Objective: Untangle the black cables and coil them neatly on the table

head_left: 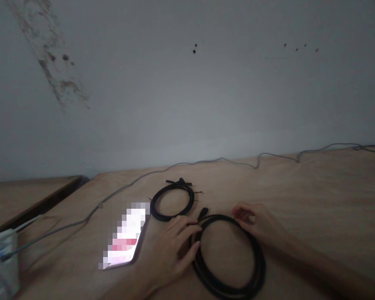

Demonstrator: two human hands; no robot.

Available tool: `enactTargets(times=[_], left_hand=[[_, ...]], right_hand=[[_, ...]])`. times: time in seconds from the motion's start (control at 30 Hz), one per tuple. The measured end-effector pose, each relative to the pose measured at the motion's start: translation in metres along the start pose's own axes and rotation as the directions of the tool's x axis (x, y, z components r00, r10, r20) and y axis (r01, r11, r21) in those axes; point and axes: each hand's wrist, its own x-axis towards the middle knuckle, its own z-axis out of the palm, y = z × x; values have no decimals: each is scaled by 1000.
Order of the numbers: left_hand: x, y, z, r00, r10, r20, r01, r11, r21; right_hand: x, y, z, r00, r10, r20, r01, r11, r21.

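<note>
A large coil of black cable lies on the wooden table in front of me. My left hand rests on the coil's left side, fingers curled over the strands near its black plug. My right hand grips the coil's upper right edge with bent fingers. A smaller tied coil of black cable sits just beyond the left hand, untouched.
A lit phone lies left of my left hand. A thin grey wire runs along the table's back edge by the wall. White items sit at the far left. A second table stands behind to the left.
</note>
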Motion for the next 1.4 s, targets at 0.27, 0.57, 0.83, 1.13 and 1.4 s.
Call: enactTargets(times=[0.27,0.57,0.83,1.13,1.4], left_hand=[[-3,-12,6,986,-52,159,42,997,65],[-4,-13,9,981,-74,178,62,996,71],[-4,-14,9,977,-75,198,62,995,73],[-4,-13,8,972,-87,218,76,995,58],[-6,-14,9,967,-98,236,90,995,47]], right_hand=[[0,2,1,999,-35,-13,35,999,-15],[1,-2,1,998,-49,-49,44,994,-99],[3,2,-1,998,-63,-25,54,964,-259],[3,1,-3,999,-37,16,40,967,-251],[4,-4,-7,999,-23,49,35,967,-253]])
